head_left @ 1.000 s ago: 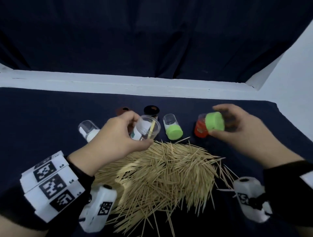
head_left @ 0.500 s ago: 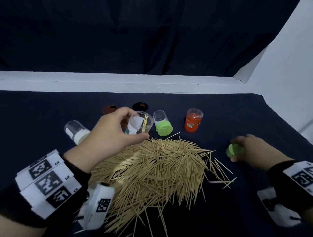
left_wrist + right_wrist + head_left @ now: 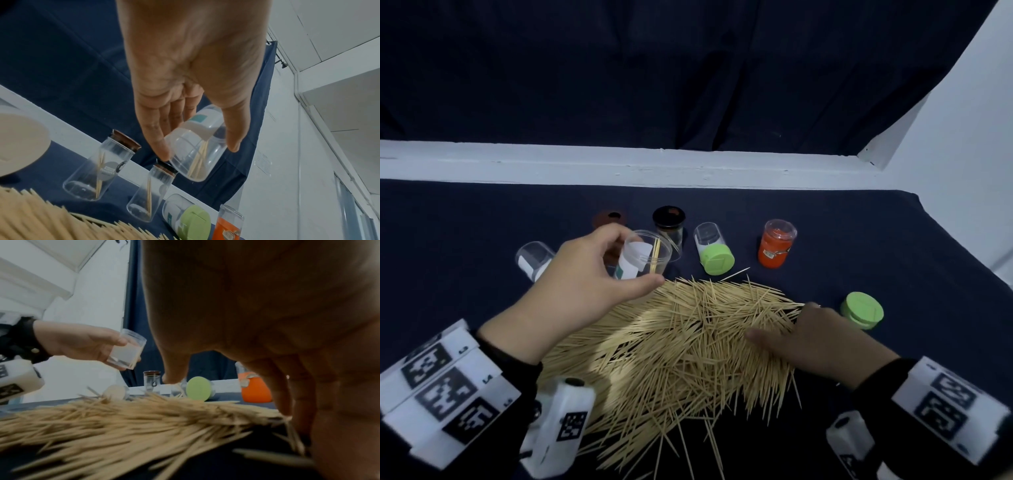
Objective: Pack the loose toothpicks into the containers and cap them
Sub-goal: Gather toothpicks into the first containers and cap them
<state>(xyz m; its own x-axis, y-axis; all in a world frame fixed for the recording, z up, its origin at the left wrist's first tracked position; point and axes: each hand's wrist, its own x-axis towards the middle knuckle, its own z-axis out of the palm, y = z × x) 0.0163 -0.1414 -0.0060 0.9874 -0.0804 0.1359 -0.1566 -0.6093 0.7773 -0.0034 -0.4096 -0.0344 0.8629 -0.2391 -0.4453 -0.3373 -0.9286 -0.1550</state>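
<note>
Left hand (image 3: pixel 582 291) is raised above the far-left edge of the toothpick pile (image 3: pixel 681 353), thumb on the near side and fingers on the far side curled round a clear plastic container (image 3: pixel 643 255); the container is uncapped, tilted with its mouth toward the camera, and carries a white label. A few toothpicks lean inside it, seen in the left wrist view through the clear wall (image 3: pixel 198 155). Right hand (image 3: pixel 822 342) lies palm-down on the right end of the pile, thumb stretched left over the sticks, fingers bent downward with their tips among the toothpicks; the right wrist view shows the fingertips (image 3: pixel 285 412) touching the sticks, but whether any are actually pinched I cannot tell. Green cap (image 3: pixel 862 310) lies loose on the dark blue cloth (image 3: pixel 465 233), just beside the right hand on its far-right side, not touched. Behind the pile, left to right: a clear container on its side (image 3: pixel 534 260) with a pale cap, a brown-lidded glass jar (image 3: pixel 608 219) mostly hidden by the left hand, a black-lidded glass jar (image 3: pixel 668 222) standing upright, a clear container with green cap on its side (image 3: pixel 714 253), and an orange container (image 3: pixel 775 248) standing upright. Both lidded glass jars hold a couple of toothpicks each, per the left wrist view.
</note>
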